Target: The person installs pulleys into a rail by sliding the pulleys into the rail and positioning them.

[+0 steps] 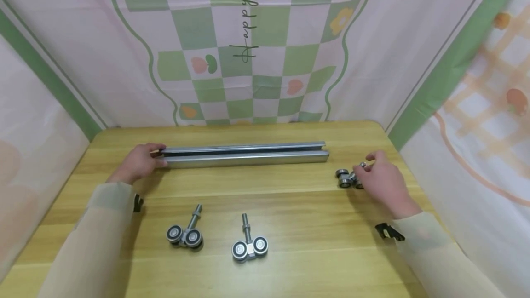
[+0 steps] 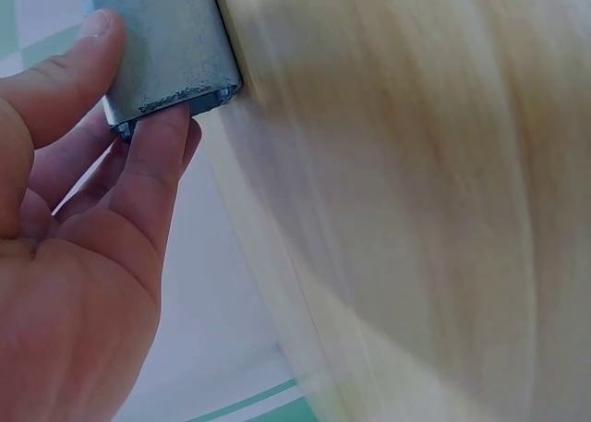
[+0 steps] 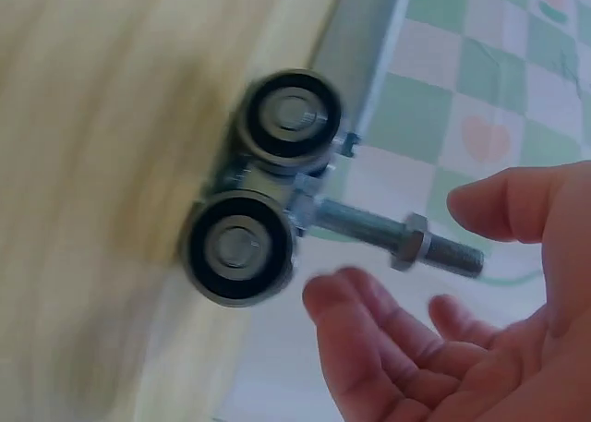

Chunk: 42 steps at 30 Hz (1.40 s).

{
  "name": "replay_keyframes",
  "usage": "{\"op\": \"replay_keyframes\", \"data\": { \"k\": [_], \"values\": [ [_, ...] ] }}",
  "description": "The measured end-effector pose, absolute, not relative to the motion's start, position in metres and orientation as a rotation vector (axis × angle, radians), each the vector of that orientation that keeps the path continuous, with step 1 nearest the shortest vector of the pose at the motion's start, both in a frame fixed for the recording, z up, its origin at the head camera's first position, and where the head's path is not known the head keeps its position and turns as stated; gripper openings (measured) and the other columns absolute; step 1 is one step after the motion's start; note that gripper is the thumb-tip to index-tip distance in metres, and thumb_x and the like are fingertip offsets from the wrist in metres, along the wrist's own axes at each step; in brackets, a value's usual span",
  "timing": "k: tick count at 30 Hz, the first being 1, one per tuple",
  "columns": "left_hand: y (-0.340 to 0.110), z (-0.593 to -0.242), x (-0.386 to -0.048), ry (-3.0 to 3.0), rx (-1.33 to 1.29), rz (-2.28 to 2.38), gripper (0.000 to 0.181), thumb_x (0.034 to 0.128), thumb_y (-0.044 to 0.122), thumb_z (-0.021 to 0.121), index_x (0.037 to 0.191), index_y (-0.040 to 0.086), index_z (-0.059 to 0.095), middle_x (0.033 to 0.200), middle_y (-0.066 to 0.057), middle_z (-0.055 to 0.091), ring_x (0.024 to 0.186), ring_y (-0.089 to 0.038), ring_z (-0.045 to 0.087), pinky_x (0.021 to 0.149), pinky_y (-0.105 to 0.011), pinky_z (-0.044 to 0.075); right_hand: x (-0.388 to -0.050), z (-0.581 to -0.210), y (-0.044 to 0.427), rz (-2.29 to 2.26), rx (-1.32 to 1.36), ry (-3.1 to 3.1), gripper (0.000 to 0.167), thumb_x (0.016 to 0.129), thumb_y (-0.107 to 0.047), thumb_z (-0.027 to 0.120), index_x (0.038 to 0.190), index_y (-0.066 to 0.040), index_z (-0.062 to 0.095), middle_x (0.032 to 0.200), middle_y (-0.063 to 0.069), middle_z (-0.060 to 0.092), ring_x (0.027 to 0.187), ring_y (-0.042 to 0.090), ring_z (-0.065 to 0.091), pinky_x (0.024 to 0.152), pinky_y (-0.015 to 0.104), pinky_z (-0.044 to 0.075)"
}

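A metal channel rail (image 1: 244, 159) lies across the table, its slot showing in the head view. The left hand (image 1: 142, 162) holds its left end; in the left wrist view the thumb lies on the rail's (image 2: 171, 48) face and the fingers of the left hand (image 2: 92, 191) touch its end. The right hand (image 1: 383, 183) is at a roller trolley (image 1: 345, 178) just beyond the rail's right end. In the right wrist view the thumb and fingers of the right hand (image 3: 452, 320) stand apart around the bolt of the trolley (image 3: 277, 182), without visible contact.
Two more roller trolleys lie nearer the front of the wooden table (image 1: 310, 224): one at left (image 1: 185, 236), one near the middle (image 1: 250, 248), bolts pointing away. Patterned cloth (image 1: 269, 26) hangs behind the table and at both sides.
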State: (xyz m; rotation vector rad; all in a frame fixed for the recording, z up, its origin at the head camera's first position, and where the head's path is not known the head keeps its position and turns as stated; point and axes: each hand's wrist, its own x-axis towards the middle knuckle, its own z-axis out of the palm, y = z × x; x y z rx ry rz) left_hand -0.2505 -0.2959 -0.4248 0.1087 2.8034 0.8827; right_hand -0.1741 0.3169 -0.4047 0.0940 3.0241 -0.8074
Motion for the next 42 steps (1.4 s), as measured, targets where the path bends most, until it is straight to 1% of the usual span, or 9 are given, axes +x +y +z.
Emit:
{"op": "replay_keyframes", "data": {
  "k": [3, 8, 10, 15, 21, 27, 31, 37, 42],
  "values": [
    [-0.296, -0.425, -0.25, 2.802, 0.1, 0.881, 0.06, 0.095, 0.019, 0.069, 0.145, -0.004, 0.045, 0.145, -0.032, 0.042, 0.135, -0.05, 0.032, 0.109, -0.062, 0.026, -0.173, -0.399, 0.319, -0.866, 0.131, 2.961, 0.064, 0.101, -0.05, 0.049, 0.129, 0.006, 0.043, 0.11, 0.029, 0.063, 0.086, 0.035, 0.064, 0.063, 0.042, 0.051],
    [-0.296, -0.424, -0.25, 2.806, 0.096, 0.885, 0.06, 0.0945, 0.018, 0.069, 0.145, -0.005, 0.045, 0.145, -0.032, 0.042, 0.135, -0.05, 0.033, 0.109, -0.062, 0.027, -0.173, -0.397, 0.319, -0.932, 0.131, 2.932, 0.047, 0.102, -0.041, 0.051, 0.122, 0.002, 0.052, 0.095, 0.018, 0.069, 0.075, 0.025, 0.064, 0.059, 0.037, 0.049],
    [-0.296, -0.424, -0.249, 2.807, 0.096, 0.886, 0.06, 0.0944, 0.018, 0.069, 0.144, -0.005, 0.045, 0.144, -0.032, 0.043, 0.135, -0.05, 0.034, 0.108, -0.062, 0.027, -0.173, -0.398, 0.318, -0.941, 0.116, 2.946, 0.041, 0.103, -0.037, 0.051, 0.118, 0.0, 0.056, 0.087, 0.014, 0.07, 0.07, 0.023, 0.062, 0.058, 0.036, 0.048],
    [-0.297, -0.425, -0.249, 2.801, 0.09, 0.897, 0.06, 0.0946, 0.018, 0.069, 0.145, -0.004, 0.045, 0.145, -0.032, 0.043, 0.134, -0.05, 0.034, 0.108, -0.061, 0.028, -0.172, -0.399, 0.318, -0.957, 0.11, 2.984, 0.035, 0.104, -0.037, 0.05, 0.11, -0.004, 0.06, 0.08, 0.01, 0.07, 0.062, 0.023, 0.056, 0.054, 0.036, 0.043],
    [-0.297, -0.426, -0.248, 2.788, 0.096, 0.898, 0.062, 0.0948, 0.02, 0.069, 0.146, -0.004, 0.044, 0.145, -0.033, 0.042, 0.134, -0.051, 0.034, 0.108, -0.062, 0.028, -0.17, -0.4, 0.318, -1.002, 0.15, 2.993, 0.034, 0.104, -0.036, 0.05, 0.109, -0.004, 0.062, 0.084, 0.011, 0.072, 0.064, 0.023, 0.061, 0.053, 0.035, 0.046],
    [-0.297, -0.427, -0.249, 2.798, 0.1, 0.905, 0.061, 0.0943, 0.019, 0.07, 0.145, -0.004, 0.045, 0.143, -0.032, 0.045, 0.133, -0.05, 0.036, 0.108, -0.061, 0.029, -0.171, -0.399, 0.319, -1.023, 0.15, 2.991, 0.034, 0.105, -0.032, 0.051, 0.111, 0.0, 0.063, 0.087, 0.014, 0.073, 0.069, 0.024, 0.066, 0.051, 0.034, 0.048],
    [-0.297, -0.427, -0.25, 2.795, 0.102, 0.902, 0.062, 0.0939, 0.02, 0.07, 0.145, -0.004, 0.045, 0.144, -0.031, 0.044, 0.134, -0.05, 0.035, 0.108, -0.062, 0.028, -0.172, -0.4, 0.321, -1.033, 0.152, 2.985, 0.035, 0.106, -0.03, 0.05, 0.111, 0.002, 0.062, 0.09, 0.015, 0.072, 0.073, 0.024, 0.068, 0.054, 0.034, 0.05],
    [-0.299, -0.428, -0.253, 2.801, 0.107, 0.894, 0.062, 0.0936, 0.02, 0.071, 0.144, -0.004, 0.046, 0.143, -0.031, 0.045, 0.133, -0.049, 0.037, 0.107, -0.061, 0.029, -0.178, -0.402, 0.325, -1.121, 0.177, 2.979, 0.034, 0.107, -0.025, 0.049, 0.111, 0.006, 0.062, 0.092, 0.02, 0.071, 0.08, 0.031, 0.07, 0.058, 0.032, 0.055],
    [-0.297, -0.427, -0.252, 2.796, 0.104, 0.888, 0.061, 0.0942, 0.02, 0.07, 0.144, -0.004, 0.046, 0.144, -0.031, 0.045, 0.133, -0.049, 0.037, 0.107, -0.061, 0.03, -0.186, -0.403, 0.33, -1.184, 0.197, 2.97, 0.033, 0.107, -0.023, 0.048, 0.112, 0.007, 0.06, 0.093, 0.022, 0.071, 0.082, 0.035, 0.07, 0.061, 0.034, 0.058]
  ]
}}
